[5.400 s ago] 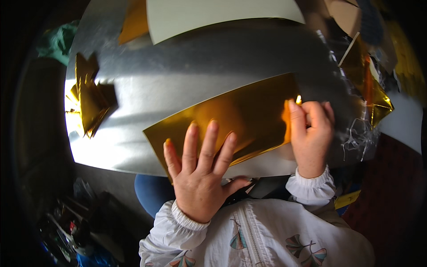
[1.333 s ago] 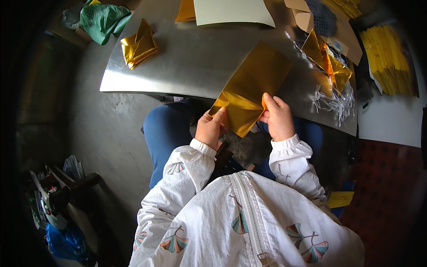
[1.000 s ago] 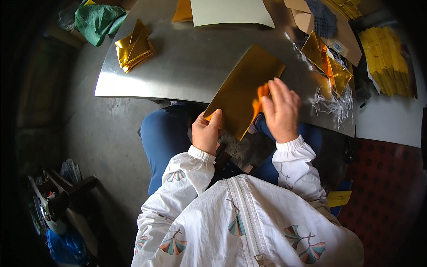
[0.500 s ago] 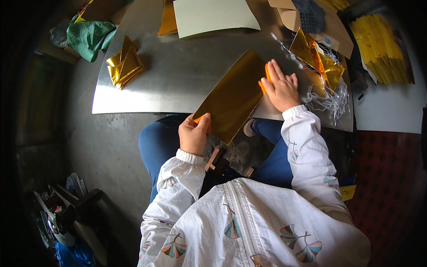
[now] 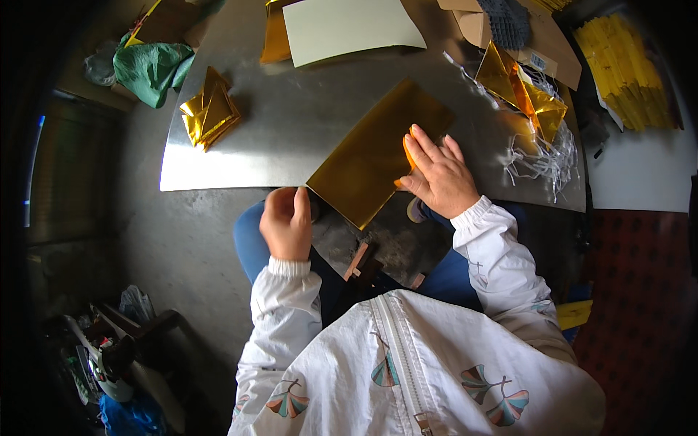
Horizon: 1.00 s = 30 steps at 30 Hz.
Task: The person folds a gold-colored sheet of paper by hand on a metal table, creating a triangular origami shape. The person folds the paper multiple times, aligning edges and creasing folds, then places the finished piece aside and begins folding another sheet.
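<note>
A gold foil sheet (image 5: 371,160) lies slantwise on the metal table, its near corner reaching past the table's front edge. My right hand (image 5: 442,174) rests on its right side, palm down and fingers stretched out, with orange covers on some fingertips. At the sheet's left corner is my left hand (image 5: 286,225), its fingers curled in and the thumb tip touching that corner; the fingertips are partly hidden. Left of the sheet sits a folded gold foil piece (image 5: 208,112). Another folded gold piece (image 5: 525,98) lies to the right, over a tangle of clear strips (image 5: 549,163).
The metal table (image 5: 262,131) ends just before my knees. At its back lie a pale sheet (image 5: 352,29) and an open cardboard box (image 5: 549,62). A green bag (image 5: 151,73) stands beyond the left edge. Yellow bundles (image 5: 625,73) are on a white surface at right.
My left hand has slid left and down to the sheet's corner. My right hand has moved inward and nearer across the sheet. The sheet has shifted slightly left.
</note>
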Motion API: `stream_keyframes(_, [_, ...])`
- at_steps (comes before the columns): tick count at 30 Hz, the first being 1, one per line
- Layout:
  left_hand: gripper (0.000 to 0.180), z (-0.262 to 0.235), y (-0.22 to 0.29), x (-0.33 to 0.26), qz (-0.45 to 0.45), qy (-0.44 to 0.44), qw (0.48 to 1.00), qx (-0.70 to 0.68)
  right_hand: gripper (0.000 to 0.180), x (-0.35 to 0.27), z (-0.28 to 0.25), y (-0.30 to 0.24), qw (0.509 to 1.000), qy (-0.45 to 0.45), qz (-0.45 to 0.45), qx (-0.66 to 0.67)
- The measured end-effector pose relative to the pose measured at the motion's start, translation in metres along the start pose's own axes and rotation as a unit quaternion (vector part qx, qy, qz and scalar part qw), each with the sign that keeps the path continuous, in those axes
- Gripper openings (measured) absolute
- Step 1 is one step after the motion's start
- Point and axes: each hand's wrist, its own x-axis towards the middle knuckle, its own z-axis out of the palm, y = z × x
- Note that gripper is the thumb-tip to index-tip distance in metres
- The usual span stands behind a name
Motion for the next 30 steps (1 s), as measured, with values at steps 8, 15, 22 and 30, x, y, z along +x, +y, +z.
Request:
stream_keyframes(8, [0.089,0.025,0.030,-0.002,0.516,-0.295,0.737,0.322,0.074,0.002,-0.001,-0.004,1.000,0.014,0.001,-0.008])
stream_keyframes(15, [0.066,0.035,-0.002,0.018,0.537,-0.268,0.700,0.386,0.065,0.005,0.004,0.021,0.998,0.042,0.052,-0.015])
stream_keyframes(22, [0.073,0.032,0.005,0.023,0.531,-0.315,0.696,0.366,0.060,0.020,-0.011,0.049,0.956,0.055,0.266,-0.108])
stream_keyframes(30, [0.046,0.036,0.017,0.062,0.544,-0.311,0.706,0.329,0.058,0.008,-0.006,0.007,0.998,0.021,0.035,0.054])
